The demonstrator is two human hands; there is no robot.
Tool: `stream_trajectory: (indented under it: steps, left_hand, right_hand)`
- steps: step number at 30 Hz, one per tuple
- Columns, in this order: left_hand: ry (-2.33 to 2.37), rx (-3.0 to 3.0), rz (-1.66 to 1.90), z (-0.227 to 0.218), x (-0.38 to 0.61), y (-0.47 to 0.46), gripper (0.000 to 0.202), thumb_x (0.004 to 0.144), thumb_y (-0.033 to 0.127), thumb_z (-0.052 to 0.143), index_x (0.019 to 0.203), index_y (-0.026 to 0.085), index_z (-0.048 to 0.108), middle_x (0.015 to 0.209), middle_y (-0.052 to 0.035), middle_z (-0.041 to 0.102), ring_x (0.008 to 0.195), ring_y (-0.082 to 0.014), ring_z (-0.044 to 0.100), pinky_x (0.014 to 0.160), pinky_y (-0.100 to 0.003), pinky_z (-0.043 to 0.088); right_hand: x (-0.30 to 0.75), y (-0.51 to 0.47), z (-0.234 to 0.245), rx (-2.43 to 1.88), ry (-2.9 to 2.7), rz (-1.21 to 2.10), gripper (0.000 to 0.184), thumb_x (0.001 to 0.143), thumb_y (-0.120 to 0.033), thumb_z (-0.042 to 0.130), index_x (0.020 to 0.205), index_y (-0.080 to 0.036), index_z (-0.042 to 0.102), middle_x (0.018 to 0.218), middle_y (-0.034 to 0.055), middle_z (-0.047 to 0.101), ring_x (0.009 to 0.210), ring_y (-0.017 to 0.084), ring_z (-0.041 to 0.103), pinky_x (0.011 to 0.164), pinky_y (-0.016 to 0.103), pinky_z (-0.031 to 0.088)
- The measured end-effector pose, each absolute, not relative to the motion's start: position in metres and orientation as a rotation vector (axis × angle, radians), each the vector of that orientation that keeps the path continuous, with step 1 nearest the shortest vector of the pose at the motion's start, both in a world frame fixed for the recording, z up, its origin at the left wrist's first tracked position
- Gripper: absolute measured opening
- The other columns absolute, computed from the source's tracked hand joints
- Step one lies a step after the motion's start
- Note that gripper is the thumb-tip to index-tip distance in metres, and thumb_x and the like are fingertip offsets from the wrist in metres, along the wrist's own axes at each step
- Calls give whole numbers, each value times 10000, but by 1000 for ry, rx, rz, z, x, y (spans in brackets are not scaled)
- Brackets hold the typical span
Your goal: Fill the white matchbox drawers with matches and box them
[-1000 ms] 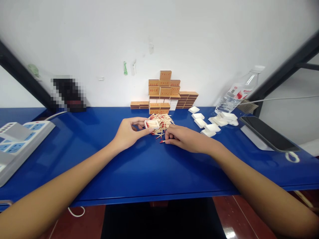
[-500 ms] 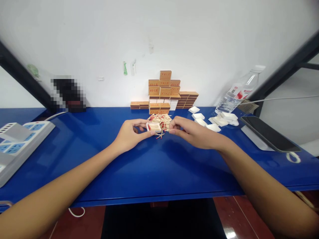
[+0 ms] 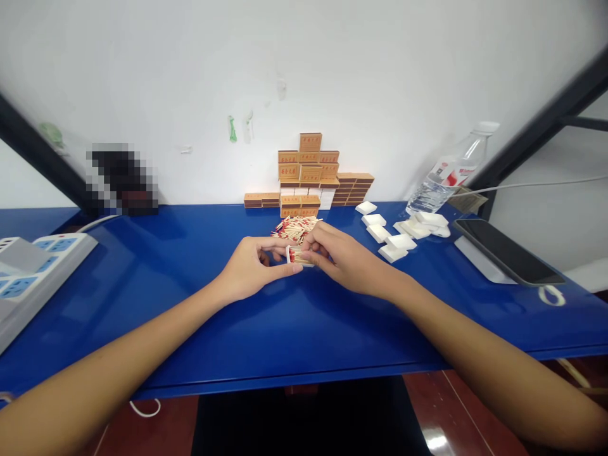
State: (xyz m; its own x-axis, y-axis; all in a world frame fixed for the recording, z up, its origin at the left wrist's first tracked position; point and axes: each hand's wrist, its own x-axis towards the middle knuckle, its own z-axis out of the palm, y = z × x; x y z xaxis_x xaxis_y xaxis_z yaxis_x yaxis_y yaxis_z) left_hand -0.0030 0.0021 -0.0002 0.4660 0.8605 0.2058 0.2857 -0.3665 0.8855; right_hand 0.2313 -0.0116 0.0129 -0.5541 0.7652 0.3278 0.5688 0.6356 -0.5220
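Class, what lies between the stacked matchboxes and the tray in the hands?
Head view: a loose pile of matches sits between matchboxes and tray.

Bright, even light is falling from above, glaring off the glossy blue tabletop point(image 3: 142, 297). The left hand point(image 3: 247, 269) and right hand point(image 3: 349, 266) are casting faint shadows. Wide-angle distortion is bending the frame's edges.

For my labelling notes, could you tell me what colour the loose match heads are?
Red; the match pile shows best in the head view.
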Motion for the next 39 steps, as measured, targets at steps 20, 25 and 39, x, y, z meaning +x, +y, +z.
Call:
stream_trajectory:
  steps: [20,25,39]
  left_hand:
    - [967,1845,874,-2,-4,3,421,780,373,876,1162,208,818,854,-31,776,610,-97,515,564,-240,403]
    - [964,1842,881,-3,-5,4,422,773,385,885,1155,218,823,860,-32,779,617,-102,517,574,-245,404]
    - [988,1793,896,2,-3,3,408,767,373,882,1130,193,830,824,-34,776,608,-109,545,567,-253,402]
  right_hand:
    - [232,-10,11,-1006,-2293,373,83,1032,-240,585,958,-204,601,947,32,536,799,164,533,740,307,441]
    - [231,-10,11,-987,-2274,348,47,1025,-240,600,992,-209,613,952,34,562,800,163,541,725,302,436]
    - [246,-5,14,-1025,-2352,382,68,1013,-225,606,947,-211,603,904,19,610,777,156,561,708,292,431]
